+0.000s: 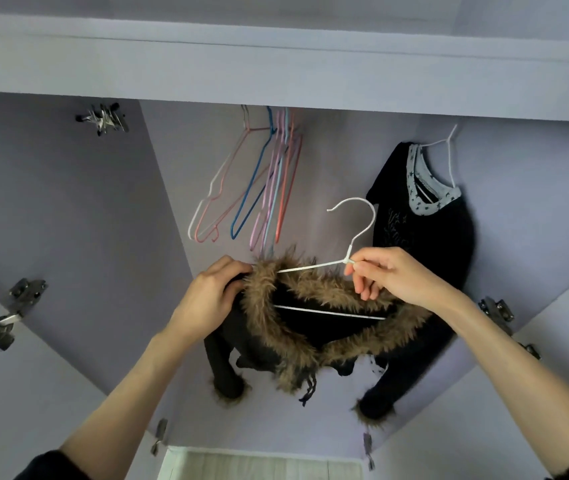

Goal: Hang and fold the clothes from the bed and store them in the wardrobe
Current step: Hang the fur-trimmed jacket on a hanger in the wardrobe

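Note:
A black jacket [311, 327] with a brown fur collar and fur cuffs hangs on a white wire hanger [357, 233] in front of the open wardrobe. My right hand [390, 275] pinches the hanger at its neck, below the hook. At the jacket's left shoulder, my left hand [212, 296] grips the black fabric beside the fur collar. The hanger's hook is free in the air, below the rail. A black top [425, 233] with a star-patterned grey collar hangs inside the wardrobe on the right, on another white hanger.
Several empty coloured wire hangers [259, 181] hang bunched at the wardrobe's middle left. Lilac wardrobe walls [68, 209] and open doors with metal hinges [16, 306] flank both sides. A shelf edge [276, 64] runs overhead.

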`<control>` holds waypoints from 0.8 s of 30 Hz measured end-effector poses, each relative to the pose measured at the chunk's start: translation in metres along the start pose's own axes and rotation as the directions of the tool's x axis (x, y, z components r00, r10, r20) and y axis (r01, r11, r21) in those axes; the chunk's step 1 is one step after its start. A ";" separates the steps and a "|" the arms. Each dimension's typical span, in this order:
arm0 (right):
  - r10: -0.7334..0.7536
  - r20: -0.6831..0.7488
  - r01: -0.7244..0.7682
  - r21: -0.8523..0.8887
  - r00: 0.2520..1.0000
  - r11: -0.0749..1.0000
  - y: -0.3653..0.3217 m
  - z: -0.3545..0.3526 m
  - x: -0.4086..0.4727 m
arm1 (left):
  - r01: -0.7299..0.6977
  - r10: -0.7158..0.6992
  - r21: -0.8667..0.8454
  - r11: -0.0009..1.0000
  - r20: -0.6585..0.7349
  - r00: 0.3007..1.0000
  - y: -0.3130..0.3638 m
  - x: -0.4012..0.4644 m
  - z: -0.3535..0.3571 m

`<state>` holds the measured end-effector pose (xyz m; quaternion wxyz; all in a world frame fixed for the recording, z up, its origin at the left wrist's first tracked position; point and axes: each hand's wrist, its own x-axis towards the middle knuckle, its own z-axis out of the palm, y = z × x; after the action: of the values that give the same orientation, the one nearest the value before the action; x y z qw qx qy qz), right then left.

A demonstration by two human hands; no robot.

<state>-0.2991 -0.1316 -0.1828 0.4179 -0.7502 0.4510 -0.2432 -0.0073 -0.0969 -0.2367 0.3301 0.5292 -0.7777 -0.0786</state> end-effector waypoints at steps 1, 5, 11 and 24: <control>0.029 0.022 -0.029 0.017 0.999 0.999 0.004 -0.002 -0.003 | 0.002 -0.001 -0.015 1.000 0.027 1.000 0.001 0.000 0.006; 0.186 0.139 -0.202 0.113 0.973 0.973 0.023 -0.004 -0.013 | 0.097 -0.096 0.001 0.995 0.163 0.982 0.000 0.001 0.027; 0.441 0.197 -0.482 0.427 0.875 0.765 0.060 -0.017 -0.025 | 0.005 -0.006 0.006 1.000 0.150 0.989 0.020 0.011 0.034; 0.270 0.131 -0.252 0.841 0.954 0.479 0.067 -0.038 -0.001 | -0.254 0.509 0.625 0.738 -0.268 0.818 0.094 0.097 -0.009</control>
<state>-0.3599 -0.1628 -0.2195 0.7575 -0.3707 0.3872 -0.3726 -0.0960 -0.1401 -0.1439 0.3279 0.4306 -0.7684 0.3417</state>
